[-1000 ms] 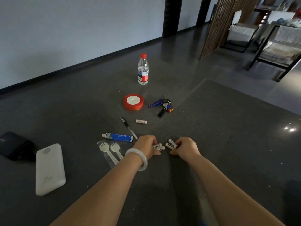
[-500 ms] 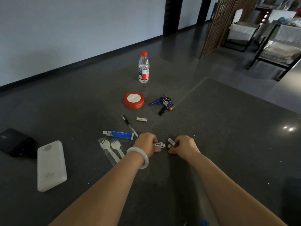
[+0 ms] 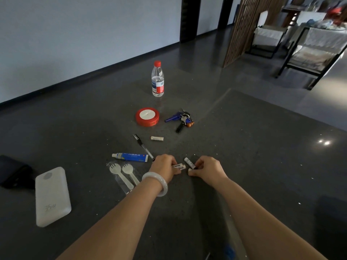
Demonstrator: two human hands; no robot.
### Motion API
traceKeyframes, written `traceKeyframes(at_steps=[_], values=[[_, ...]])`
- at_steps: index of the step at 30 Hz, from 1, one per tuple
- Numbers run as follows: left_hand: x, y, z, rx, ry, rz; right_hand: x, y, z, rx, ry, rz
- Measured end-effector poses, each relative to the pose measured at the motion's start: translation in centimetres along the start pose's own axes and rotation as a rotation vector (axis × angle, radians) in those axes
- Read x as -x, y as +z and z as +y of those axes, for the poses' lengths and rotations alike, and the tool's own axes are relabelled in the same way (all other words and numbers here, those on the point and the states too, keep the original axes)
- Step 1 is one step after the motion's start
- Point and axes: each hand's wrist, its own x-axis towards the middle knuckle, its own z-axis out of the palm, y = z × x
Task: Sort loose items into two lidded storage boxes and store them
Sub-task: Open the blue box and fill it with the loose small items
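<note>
On the dark table, my left hand (image 3: 163, 167), with a white bangle at the wrist, grips two white batteries (image 3: 178, 166) whose ends stick out to the right. My right hand (image 3: 208, 168) pinches two more white batteries (image 3: 188, 162) just beside them. A fifth battery (image 3: 157, 138) lies loose farther back. Around it lie a pen (image 3: 143, 146), a blue-and-white tube (image 3: 130, 157), two bagged plastic sporks (image 3: 123, 174), a red tape roll (image 3: 147, 116) and a bunch of keys (image 3: 181, 120). No storage box is in view.
A water bottle (image 3: 157, 79) stands at the back of the table. A white power bank (image 3: 52, 196) lies at the left, with a dark case (image 3: 13, 173) behind it. The table's right edge runs diagonally; chairs and a wooden screen stand beyond.
Both hands have drawn the batteries slightly together and lifted them; the left hand's pair now points right toward the right hand. The view has shifted a little.
</note>
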Motion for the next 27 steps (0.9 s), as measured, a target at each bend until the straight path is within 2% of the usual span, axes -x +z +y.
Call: traceKeyframes(at_steps=[4,13,19,23,27], values=[[0.3,0.1,0.0,0.017,0.016,0.032,-0.5,0.2,-1.0,-0.008,0.049,0.011],[0.7,0.1,-0.1,0.028,0.039,0.063,-0.3,-0.6,0.2,0.004,-0.024,0.049],[1.7,-0.5,-0.4,0.023,0.030,0.182,-0.1,1.3,-2.1,0.092,-0.018,0.117],[2.0,-1.0,-0.7,0.006,0.031,0.188,-0.2,1.2,-2.6,0.048,0.052,0.068],[2.3,-0.8,-0.4,0.011,0.032,0.171,0.6,0.4,-1.5,0.015,0.007,0.030]])
